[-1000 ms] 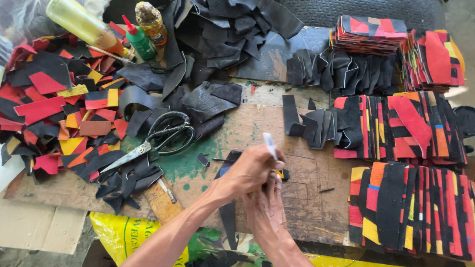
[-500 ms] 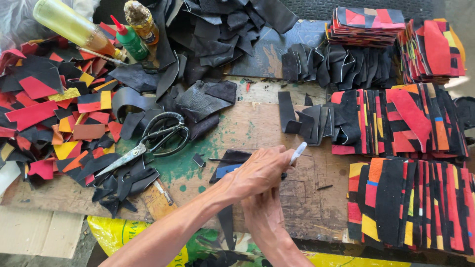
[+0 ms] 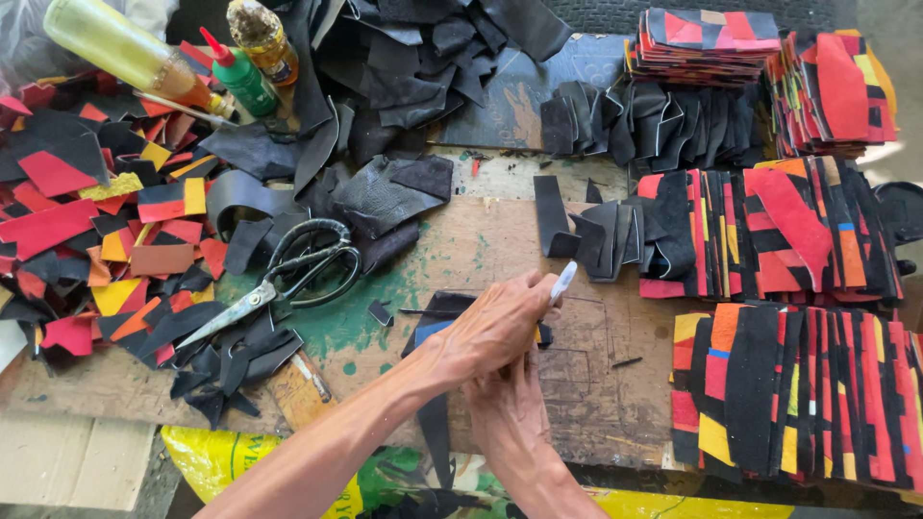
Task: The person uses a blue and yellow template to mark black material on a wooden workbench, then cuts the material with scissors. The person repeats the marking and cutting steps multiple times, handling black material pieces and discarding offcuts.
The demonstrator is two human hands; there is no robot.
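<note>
Head view: left hand lies over the right hand at the middle of the worn wooden board, near its front edge. Left fingers are curled shut around a white pen-like tool, whose tip sticks up and right out of the fist. Right hand sits under the left, mostly covered; cannot tell whether its fingers are apart or together. Both press on a black leather piece flat on the board, a blue edge showing beside the left wrist.

Scissors with black handles lie on the board left of the hands, well apart, blades pointing left. Scrap pile of red, yellow and black offcuts covers the board's left end. Glue bottles stand at the board's far left corner. Rows of stacked patchwork pieces fill the board's right side. Black cut strips lie beyond the board's far edge.
</note>
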